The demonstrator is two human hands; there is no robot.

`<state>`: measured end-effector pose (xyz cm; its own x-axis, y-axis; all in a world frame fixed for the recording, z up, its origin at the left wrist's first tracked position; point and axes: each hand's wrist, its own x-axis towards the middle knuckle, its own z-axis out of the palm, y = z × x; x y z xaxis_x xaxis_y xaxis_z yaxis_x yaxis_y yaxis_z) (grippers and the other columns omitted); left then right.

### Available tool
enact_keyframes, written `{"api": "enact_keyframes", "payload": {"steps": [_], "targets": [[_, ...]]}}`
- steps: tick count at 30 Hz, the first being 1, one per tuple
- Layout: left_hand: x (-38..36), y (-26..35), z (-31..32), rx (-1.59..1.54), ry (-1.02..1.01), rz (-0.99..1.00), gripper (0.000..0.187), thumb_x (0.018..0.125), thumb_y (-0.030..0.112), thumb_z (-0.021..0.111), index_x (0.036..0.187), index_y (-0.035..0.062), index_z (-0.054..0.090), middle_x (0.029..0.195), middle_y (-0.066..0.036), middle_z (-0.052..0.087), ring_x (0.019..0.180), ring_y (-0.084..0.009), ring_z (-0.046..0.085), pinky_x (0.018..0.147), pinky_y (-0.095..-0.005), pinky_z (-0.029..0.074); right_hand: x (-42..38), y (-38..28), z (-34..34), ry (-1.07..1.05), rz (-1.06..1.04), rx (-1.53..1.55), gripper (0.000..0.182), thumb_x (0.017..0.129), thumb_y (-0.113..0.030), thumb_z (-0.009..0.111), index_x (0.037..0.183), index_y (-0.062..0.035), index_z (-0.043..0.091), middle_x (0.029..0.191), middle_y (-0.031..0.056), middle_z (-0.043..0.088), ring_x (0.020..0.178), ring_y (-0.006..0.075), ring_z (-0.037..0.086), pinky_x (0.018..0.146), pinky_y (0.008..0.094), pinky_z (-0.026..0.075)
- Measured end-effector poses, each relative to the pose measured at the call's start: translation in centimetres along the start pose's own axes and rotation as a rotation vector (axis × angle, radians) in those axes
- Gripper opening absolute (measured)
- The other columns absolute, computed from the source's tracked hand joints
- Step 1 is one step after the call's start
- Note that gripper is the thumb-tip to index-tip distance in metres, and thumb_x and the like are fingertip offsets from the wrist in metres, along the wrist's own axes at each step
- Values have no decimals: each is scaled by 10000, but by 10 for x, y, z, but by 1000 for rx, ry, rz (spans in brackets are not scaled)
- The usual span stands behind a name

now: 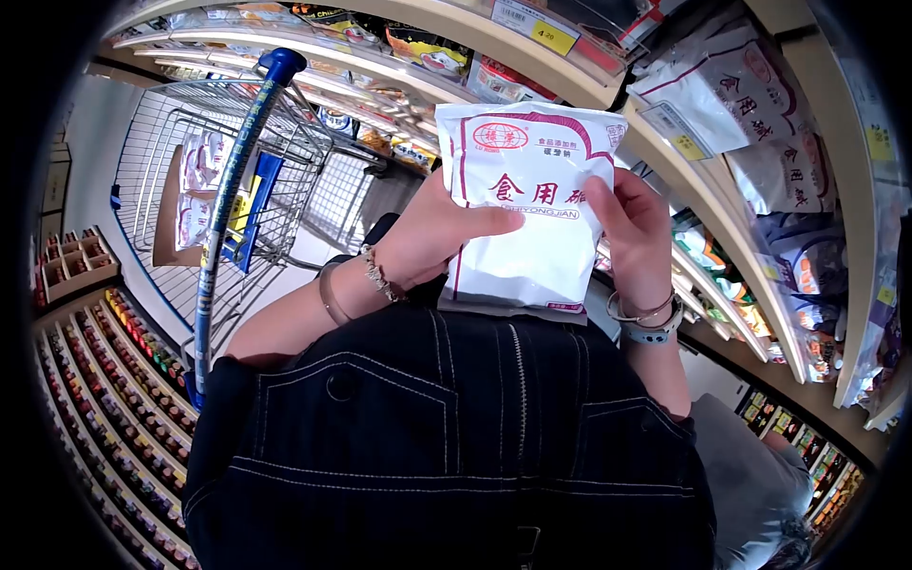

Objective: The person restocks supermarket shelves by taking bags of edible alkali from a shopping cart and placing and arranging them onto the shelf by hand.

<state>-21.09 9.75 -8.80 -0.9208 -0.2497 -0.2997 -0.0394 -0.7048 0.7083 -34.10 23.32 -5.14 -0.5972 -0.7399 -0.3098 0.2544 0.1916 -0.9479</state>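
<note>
both hands on a white packet (532, 204), held up at chest height, label facing the camera.
left hand (427, 233) clamps the 9 o'clock edge, thumb across the front; right hand (638, 233) pinches the 3 o'clock edge. judgement: keep it flat and taut so the print reads. shopping cart (237, 161) sits at 10 o'clock, shelf (703, 204) at 2.

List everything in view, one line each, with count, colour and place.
packet: one, white with red print, held up at centre.
shopping cart: one, metal wire with a blue handle, left; white packets inside.
shelves: several tiers, pale edges, top and right, stocked with bagged goods.
price tag: one, yellow and white, top shelf edge.
lower shelves: rows of small colourful goods, bottom left.
left hand: bracelets on wrist, grips the packet's left edge.
right hand: bracelets on wrist, grips its right edge.
</note>
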Motion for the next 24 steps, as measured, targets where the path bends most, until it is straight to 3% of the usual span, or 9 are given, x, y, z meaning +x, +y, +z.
{"api": "enact_keyframes", "payload": {"steps": [1,4,5,9,16,21,24], "targets": [[0,0,1,20,-9,0,503,684,-2,651,1130,-15,418,1031,-117,552,919,-174,563,787,-292,473,1,-1,-1,-24,42,-113,358,781,-136,615,1062,43,480,919,86,589,781,76,537,656,190,427],[6,-3,-1,84,-2,-71,471,697,10,644,1117,-19,433,1020,-116,559,910,-172,566,770,-288,474,12,19,-9,-211,-62,30,397,764,-126,627,1091,39,473,959,96,579,837,107,540,718,235,438],[10,-7,-3,89,-3,-88,446,707,26,638,1107,-22,446,1012,-115,565,896,-169,571,756,-281,474,12,19,-12,-266,115,217,430,750,-88,625,1126,31,450,1024,105,558,913,143,535,792,280,429],[18,-11,-3,77,15,-184,429,712,34,633,1102,-17,462,1003,-111,570,873,-165,576,749,-270,473,9,34,-17,-343,244,484,477,749,-27,596,1180,17,397,1118,105,513,1016,181,507,861,301,401],[30,-18,-1,127,-17,-211,410,723,80,643,1089,-9,482,996,-110,575,873,-166,576,747,-271,472,-1,56,-19,-241,144,553,489,738,18,586,1185,8,387,1104,115,520,1005,195,520,855,317,417],[33,-15,2,45,-62,-278,455,713,85,660,1111,-9,458,1018,-110,563,906,-169,563,778,-279,461,-6,58,-19,-256,276,714,448,745,17,561,1167,18,408,1086,131,529,997,232,526,856,338,423],[28,-23,-4,73,-127,-201,536,692,71,679,1149,-8,410,1054,-113,543,950,-175,542,816,-289,445,-9,61,-20,-236,340,702,445,755,-11,555,1173,20,406,1092,134,526,993,239,528,857,335,421]]}}
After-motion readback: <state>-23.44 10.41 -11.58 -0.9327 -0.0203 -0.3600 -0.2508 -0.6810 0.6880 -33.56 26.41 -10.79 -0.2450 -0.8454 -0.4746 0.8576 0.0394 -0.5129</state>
